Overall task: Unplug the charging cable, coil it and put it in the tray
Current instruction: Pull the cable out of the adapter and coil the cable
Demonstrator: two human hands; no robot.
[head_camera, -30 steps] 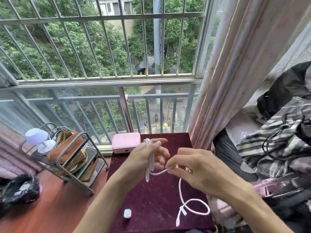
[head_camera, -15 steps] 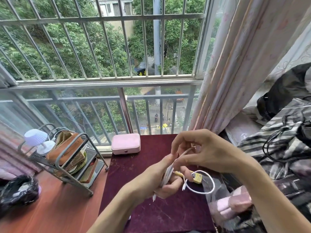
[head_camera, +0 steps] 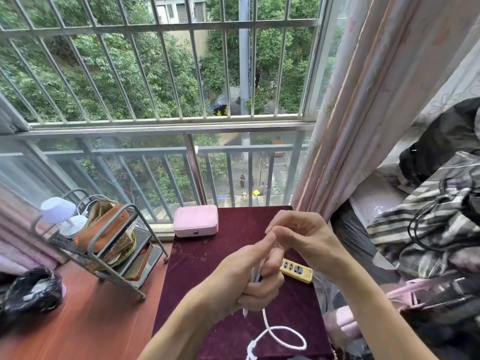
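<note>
White cable [head_camera: 275, 336] folds clenched in left hand [head_camera: 244, 279]; right hand [head_camera: 304, 237] raised above, fingertips pinched, contents unclear.

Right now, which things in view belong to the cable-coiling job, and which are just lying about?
Job:
white cable, partly bundled in the left hand
right hand, at the bundle's top
yellow power strip

Lying about:
pink case
metal rack
small lamp
black bag
</note>
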